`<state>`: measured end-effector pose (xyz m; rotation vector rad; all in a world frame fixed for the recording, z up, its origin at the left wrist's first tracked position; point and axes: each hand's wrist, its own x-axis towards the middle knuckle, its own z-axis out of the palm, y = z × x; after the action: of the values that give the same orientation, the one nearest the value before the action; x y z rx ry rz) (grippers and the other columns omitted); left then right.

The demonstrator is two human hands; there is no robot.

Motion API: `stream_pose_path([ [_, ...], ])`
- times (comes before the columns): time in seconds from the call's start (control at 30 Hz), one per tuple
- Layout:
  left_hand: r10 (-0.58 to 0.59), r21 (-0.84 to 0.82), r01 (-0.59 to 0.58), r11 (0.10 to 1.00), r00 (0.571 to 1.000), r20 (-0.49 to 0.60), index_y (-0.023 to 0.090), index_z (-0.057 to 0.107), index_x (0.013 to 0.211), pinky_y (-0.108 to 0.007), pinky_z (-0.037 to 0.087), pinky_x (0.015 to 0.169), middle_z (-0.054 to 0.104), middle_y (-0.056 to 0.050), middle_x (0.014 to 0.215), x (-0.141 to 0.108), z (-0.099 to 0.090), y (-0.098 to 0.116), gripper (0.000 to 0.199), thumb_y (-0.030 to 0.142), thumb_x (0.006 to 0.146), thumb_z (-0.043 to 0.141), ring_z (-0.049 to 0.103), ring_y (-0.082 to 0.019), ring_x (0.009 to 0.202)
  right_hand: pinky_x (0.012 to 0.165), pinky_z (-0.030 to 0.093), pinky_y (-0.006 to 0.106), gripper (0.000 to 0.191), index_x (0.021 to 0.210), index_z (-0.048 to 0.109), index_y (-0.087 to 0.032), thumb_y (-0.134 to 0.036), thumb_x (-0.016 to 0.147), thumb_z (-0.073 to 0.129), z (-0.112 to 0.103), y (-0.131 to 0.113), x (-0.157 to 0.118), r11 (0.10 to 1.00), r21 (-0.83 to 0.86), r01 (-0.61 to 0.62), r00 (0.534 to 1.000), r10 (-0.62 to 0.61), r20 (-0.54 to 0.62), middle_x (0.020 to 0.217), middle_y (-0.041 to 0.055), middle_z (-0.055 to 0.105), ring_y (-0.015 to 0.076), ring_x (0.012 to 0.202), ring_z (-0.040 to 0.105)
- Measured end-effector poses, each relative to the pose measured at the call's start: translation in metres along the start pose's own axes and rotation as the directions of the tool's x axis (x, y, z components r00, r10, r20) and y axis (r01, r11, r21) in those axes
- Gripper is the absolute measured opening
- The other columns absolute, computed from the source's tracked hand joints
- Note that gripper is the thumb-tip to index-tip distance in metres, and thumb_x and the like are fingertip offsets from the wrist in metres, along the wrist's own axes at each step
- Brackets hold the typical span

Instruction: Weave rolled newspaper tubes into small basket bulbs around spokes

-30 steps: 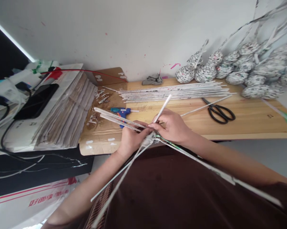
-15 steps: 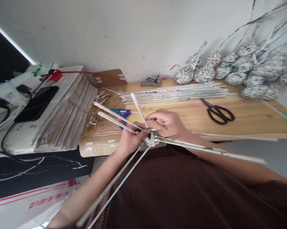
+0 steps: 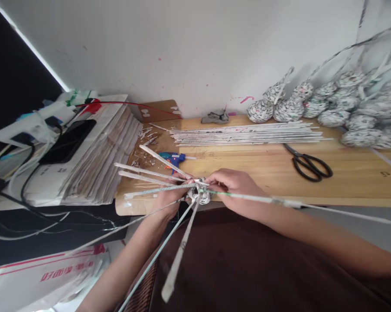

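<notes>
Near the table's front edge, a small woven paper piece [image 3: 206, 196] sits between my hands, with several long rolled-paper strips [image 3: 150, 177] fanning out from it to the left, right and toward my lap. My left hand [image 3: 169, 196] is closed on the left side of the piece, partly hidden behind strips. From the right, my right hand [image 3: 236, 186] has its fingers bent against the top of the piece, at the base of a strip. A long strip with a green mark [image 3: 260, 198] stretches right across my right wrist.
Black scissors [image 3: 309, 164] lie right of centre, behind them a row of paper sticks [image 3: 247, 133]. Woven paper balls [image 3: 289, 109] line the wall. A blue glue gun [image 3: 175, 159], a newspaper stack [image 3: 107, 151] and a phone [image 3: 68, 141] are at left.
The strip that stood up between my hands now leans left. More strips point left, and one hangs toward my lap. The whole view has shifted slightly.
</notes>
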<state>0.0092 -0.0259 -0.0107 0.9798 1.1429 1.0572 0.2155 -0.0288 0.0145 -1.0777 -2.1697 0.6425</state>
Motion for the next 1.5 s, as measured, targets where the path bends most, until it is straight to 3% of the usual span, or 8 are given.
stream_pose_path([
  [0.2,0.078,0.074,-0.075,0.994,0.996,-0.037,0.014,0.07,0.086,-0.019,0.039,0.047,0.066,0.0,0.069,-0.004,-0.017,-0.012,0.03,0.036,0.071,0.084,0.054,-0.009,0.054,0.075,0.046,0.025,0.016,0.103,0.073,-0.019,-0.018,0.095,0.059,-0.008,-0.002,0.009,0.998,0.039,0.049,0.973,-0.057,0.226,0.096,0.0035,0.076,0.014,0.083,0.069],
  [0.33,0.103,0.017,-0.102,0.995,0.992,-0.072,0.014,0.07,0.083,-0.023,0.047,0.06,0.069,-0.002,0.077,-0.007,-0.026,-0.012,0.028,0.034,0.069,0.085,0.062,-0.013,0.067,0.069,0.044,0.026,0.018,0.098,0.076,-0.02,-0.029,0.095,0.06,-0.034,0.012,0.02,0.994,-0.094,-0.058,0.942,0.086,0.326,0.09,0.0027,0.077,0.015,0.076,0.068],
  [0.57,0.091,-0.075,-0.1,0.992,0.989,-0.113,0.016,0.07,0.084,-0.024,0.048,0.066,0.068,-0.002,0.078,-0.009,-0.032,-0.011,0.028,0.032,0.068,0.086,0.062,-0.014,0.071,0.072,0.044,0.031,0.017,0.093,0.076,-0.018,-0.023,0.09,0.06,-0.062,0.09,0.056,0.858,-0.451,-0.247,0.96,0.281,0.009,0.092,0.0073,0.078,0.0222,0.082,0.069],
  [0.77,0.091,-0.033,-0.096,0.995,0.987,-0.13,0.017,0.07,0.085,-0.024,0.043,0.058,0.066,-0.001,0.074,-0.01,-0.034,-0.014,0.028,0.035,0.07,0.085,0.056,-0.012,0.063,0.08,0.044,0.032,0.019,0.103,0.074,-0.019,-0.024,0.091,0.06,-0.034,0.115,0.091,0.826,-0.535,-0.176,0.973,0.228,0.031,0.099,0.0106,0.074,0.0237,0.089,0.066],
  [0.93,0.095,-0.081,-0.113,0.99,0.976,-0.197,0.016,0.069,0.082,-0.023,0.045,0.058,0.066,-0.001,0.075,-0.011,-0.036,-0.009,0.032,0.031,0.062,0.088,0.058,-0.012,0.064,0.084,0.042,0.033,0.014,0.093,0.071,-0.016,-0.021,0.091,0.058,-0.024,0.11,0.095,0.784,-0.618,-0.062,0.978,0.171,0.119,0.094,0.0118,0.072,0.0268,0.093,0.062],
  [1.2,0.014,-0.227,-0.041,0.973,0.993,-0.121,0.015,0.067,0.076,-0.021,0.034,0.043,0.063,-0.001,0.066,-0.01,-0.039,-0.008,0.037,0.036,0.057,0.09,0.05,-0.009,0.05,0.082,0.042,0.037,0.018,0.095,0.07,-0.015,-0.017,0.09,0.052,-0.031,0.103,0.094,0.72,-0.692,-0.038,0.977,0.174,0.127,0.095,0.0142,0.073,0.0293,0.091,0.062],
  [1.37,0.057,-0.24,-0.099,0.966,0.983,-0.176,0.016,0.066,0.075,-0.024,0.039,0.046,0.065,-0.002,0.072,-0.015,-0.048,0.003,0.036,0.033,0.055,0.09,0.053,-0.01,0.054,0.076,0.046,0.031,0.012,0.092,0.071,-0.019,-0.022,0.089,0.06,-0.023,0.056,0.093,0.936,-0.351,0.012,0.968,0.078,0.24,0.091,0.0061,0.076,0.0206,0.082,0.066],
  [1.5,0.032,-0.261,-0.072,0.963,0.987,-0.157,0.017,0.065,0.077,-0.026,0.043,0.051,0.064,-0.001,0.07,-0.022,-0.06,0.002,0.038,0.036,0.055,0.091,0.055,-0.012,0.056,0.061,0.044,0.027,0.015,0.092,0.072,-0.022,-0.031,0.093,0.06,-0.007,0.005,0.082,0.998,-0.014,0.055,0.949,-0.048,0.311,0.085,0.001,0.075,0.0117,0.061,0.059],
])
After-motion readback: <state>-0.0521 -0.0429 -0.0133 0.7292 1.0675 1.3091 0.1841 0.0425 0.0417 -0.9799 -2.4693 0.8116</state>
